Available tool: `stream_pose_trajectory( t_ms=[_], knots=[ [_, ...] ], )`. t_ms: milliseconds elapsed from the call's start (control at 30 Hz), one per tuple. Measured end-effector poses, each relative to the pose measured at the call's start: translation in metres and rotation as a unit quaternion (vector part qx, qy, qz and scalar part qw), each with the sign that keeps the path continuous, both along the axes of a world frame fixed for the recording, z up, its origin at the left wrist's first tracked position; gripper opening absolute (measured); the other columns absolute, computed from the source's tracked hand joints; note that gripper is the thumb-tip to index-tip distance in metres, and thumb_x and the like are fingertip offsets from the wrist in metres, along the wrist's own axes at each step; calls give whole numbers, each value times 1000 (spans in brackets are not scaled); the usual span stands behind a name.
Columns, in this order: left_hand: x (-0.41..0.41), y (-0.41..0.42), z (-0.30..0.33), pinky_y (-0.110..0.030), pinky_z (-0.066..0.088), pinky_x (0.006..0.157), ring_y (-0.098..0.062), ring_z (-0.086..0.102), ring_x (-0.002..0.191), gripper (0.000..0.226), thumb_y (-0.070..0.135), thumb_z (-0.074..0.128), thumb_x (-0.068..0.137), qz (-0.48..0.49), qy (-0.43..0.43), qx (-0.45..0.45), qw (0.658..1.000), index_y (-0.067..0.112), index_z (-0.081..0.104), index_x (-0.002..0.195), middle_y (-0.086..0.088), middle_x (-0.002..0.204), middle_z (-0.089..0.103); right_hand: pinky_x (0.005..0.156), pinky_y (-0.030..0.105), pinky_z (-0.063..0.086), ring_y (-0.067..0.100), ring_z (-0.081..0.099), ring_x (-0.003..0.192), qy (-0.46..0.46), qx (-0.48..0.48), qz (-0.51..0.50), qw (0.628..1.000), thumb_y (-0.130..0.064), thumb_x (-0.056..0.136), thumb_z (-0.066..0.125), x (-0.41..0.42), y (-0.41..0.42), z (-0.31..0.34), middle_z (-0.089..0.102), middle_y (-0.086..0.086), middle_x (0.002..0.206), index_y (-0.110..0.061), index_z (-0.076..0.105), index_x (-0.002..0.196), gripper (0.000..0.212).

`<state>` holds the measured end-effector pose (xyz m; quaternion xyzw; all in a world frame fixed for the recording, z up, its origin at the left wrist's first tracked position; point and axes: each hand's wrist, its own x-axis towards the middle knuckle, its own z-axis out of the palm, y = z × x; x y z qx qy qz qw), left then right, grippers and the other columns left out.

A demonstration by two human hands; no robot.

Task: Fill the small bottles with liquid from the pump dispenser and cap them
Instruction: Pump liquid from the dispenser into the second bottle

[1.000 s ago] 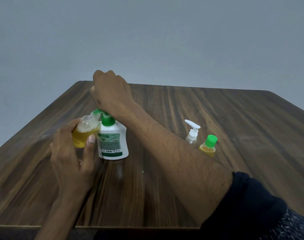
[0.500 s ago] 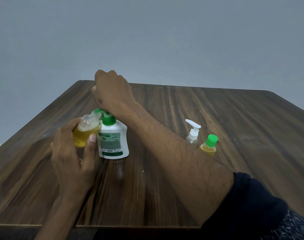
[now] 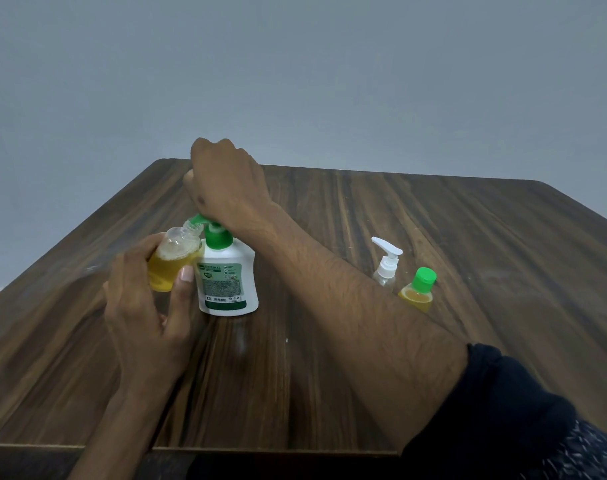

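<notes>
At the left, a small uncapped bottle point(image 3: 172, 263), about half full of yellow liquid, is gripped by the left hand point(image 3: 146, 306) and tilted so its mouth meets the green spout. The pump dispenser point(image 3: 227, 278) stands on the table point(image 3: 502, 271), its head pressed by the right hand point(image 3: 227, 183); whether those fingers are curled cannot be told. The mouth should be kept under the spout and pressure applied slowly. Rightward, partly hidden by the forearm, a white-pump bottle point(image 3: 386, 261) and a green-capped bottle point(image 3: 418, 289) are seen.
</notes>
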<state>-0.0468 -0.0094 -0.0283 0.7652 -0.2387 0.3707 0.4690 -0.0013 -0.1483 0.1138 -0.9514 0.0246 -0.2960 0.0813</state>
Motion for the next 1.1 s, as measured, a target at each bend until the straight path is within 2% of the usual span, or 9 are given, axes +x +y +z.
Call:
stream_pose_trajectory(
  t_ms=[100,233,300,467,600,733,867,1033,1100],
  knots=[
    [0,0,0,-51,46,84,-20,52,104,36,23,57,104,1,0,-1,1000,1,59,133,-17,121,64,52,28,22,11,28,54,-19,3,-8,1000,-16,91,47,0,-1,-2,30,-4,67,-18,22,66,35],
    [0,1,0,-51,46,84,-22,54,104,37,25,57,104,1,-1,5,1000,2,58,133,-17,123,64,56,28,26,11,29,55,0,5,3,1000,-17,91,48,-1,-1,-2,29,-4,68,-15,37,81,16],
    [-1,0,0,-51,45,84,-22,53,103,37,24,57,104,3,-2,-1,1000,1,58,133,-18,121,65,55,29,24,12,29,55,-12,2,-4,1000,-16,90,49,-1,0,0,30,-4,68,-16,35,78,18],
    [-2,0,1,-51,45,84,-19,51,103,37,24,57,104,-1,-1,1,1000,1,59,133,-16,121,65,51,28,21,12,30,55,0,5,0,1000,-17,91,48,-1,-1,-3,31,-4,68,-19,20,65,38],
    [-2,0,0,-50,45,83,-19,51,102,37,24,57,104,0,-2,-2,1000,0,59,132,-18,121,65,50,28,21,12,30,54,-20,11,-6,1000,-15,90,47,-2,0,-1,33,-4,67,-18,21,65,36],
    [-1,0,0,-51,45,84,-20,52,102,37,24,57,104,1,-1,3,1000,0,59,132,-18,121,65,55,28,25,10,29,55,-3,6,2,1000,-18,92,47,-2,0,-2,30,-5,68,-16,33,74,23],
    [-2,0,1,-49,44,84,-17,50,104,37,23,57,103,0,3,0,1000,0,59,132,-19,122,65,54,28,25,12,29,54,-19,9,-7,1000,-17,91,47,-1,0,-3,31,-4,67,-19,21,65,37],
    [-2,0,1,-49,44,84,-19,51,103,38,25,56,104,1,2,1,1000,0,59,132,-19,121,65,57,28,29,11,30,56,-11,11,4,1000,-18,92,48,-2,0,-1,30,-5,68,-16,36,79,18],
    [-1,0,1,-50,45,84,-22,53,103,38,25,56,104,1,2,0,1000,0,59,132,-19,122,65,55,28,26,11,31,55,-19,17,-2,1000,-16,91,48,0,0,-2,31,-4,68,-16,33,72,24]
  ],
)
